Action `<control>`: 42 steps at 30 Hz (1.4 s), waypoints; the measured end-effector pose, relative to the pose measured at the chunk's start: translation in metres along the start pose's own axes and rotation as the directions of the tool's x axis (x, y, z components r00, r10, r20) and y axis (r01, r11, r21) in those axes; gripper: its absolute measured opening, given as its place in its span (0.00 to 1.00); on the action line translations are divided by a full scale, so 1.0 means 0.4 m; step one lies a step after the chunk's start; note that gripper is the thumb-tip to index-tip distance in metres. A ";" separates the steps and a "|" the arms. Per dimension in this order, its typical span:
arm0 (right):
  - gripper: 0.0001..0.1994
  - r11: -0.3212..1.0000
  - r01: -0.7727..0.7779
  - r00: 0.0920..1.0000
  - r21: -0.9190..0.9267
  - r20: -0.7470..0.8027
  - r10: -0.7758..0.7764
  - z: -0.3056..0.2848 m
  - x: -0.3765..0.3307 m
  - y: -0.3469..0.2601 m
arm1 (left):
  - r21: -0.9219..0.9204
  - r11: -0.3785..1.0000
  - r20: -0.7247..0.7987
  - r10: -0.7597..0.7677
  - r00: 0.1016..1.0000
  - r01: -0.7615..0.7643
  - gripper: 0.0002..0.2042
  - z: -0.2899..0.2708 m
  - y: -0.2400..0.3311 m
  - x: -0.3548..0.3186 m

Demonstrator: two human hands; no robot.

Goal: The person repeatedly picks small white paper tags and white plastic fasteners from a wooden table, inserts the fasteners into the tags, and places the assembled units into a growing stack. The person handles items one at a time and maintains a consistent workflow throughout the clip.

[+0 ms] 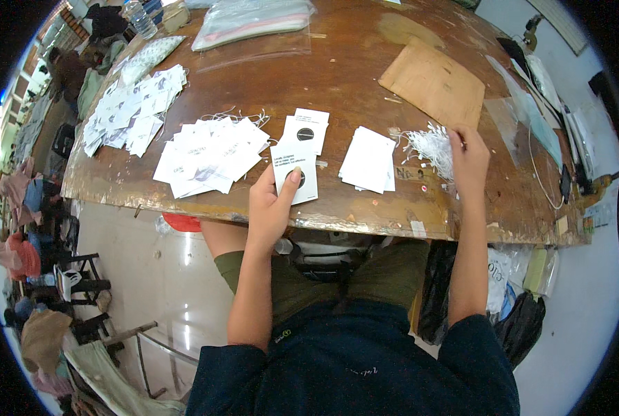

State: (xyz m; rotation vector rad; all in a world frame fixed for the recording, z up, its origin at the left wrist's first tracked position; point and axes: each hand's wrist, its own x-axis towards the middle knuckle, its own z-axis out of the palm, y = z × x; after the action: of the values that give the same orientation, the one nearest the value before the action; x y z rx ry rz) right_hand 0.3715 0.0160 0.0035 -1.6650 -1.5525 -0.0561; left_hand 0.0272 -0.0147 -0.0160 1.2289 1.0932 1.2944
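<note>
My left hand (269, 208) grips a white printed hang tag (307, 158) with a black circle on it, thumb on its face, near the table's front edge. Just beyond lies another tag (311, 123) of the same look, partly covered by the held one. To the right of these rests a stack of white cards (366, 161). My right hand (470, 163) is at the right side of a heap of thin white tag strings (429, 149), its fingertips pinched together. Whatever sits between those fingertips is too small to make out.
Left of my hands spreads a heap of white tags (209, 158) with loose strings, and beyond it a second heap (136, 111). Clear plastic bags (254, 24) lie at the back. A brown cardboard sheet (434, 80) is on the wooden table (344, 62), far right.
</note>
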 end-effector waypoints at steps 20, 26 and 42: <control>0.31 0.923 0.384 0.825 0.020 0.441 -0.353 0.045 -0.070 -0.176 | 0.019 0.999 0.036 -0.048 0.998 0.047 0.15 -0.010 -0.002 -0.002; 0.31 0.958 0.285 0.757 0.015 0.609 -0.235 0.077 -0.079 -0.210 | 0.013 0.995 0.073 -0.099 0.992 0.098 0.15 -0.018 0.000 -0.003; 0.45 0.747 0.569 0.617 0.345 0.422 -0.665 0.099 -0.112 -0.387 | -0.636 0.720 0.155 -0.234 0.960 0.278 0.24 -0.005 0.007 -0.005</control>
State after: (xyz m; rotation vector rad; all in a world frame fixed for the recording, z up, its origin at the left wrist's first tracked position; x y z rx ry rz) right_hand 0.2117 -0.0150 0.0351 -0.9474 -2.4335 0.1885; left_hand 0.0249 -0.0168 -0.0136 0.5539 0.6328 1.2514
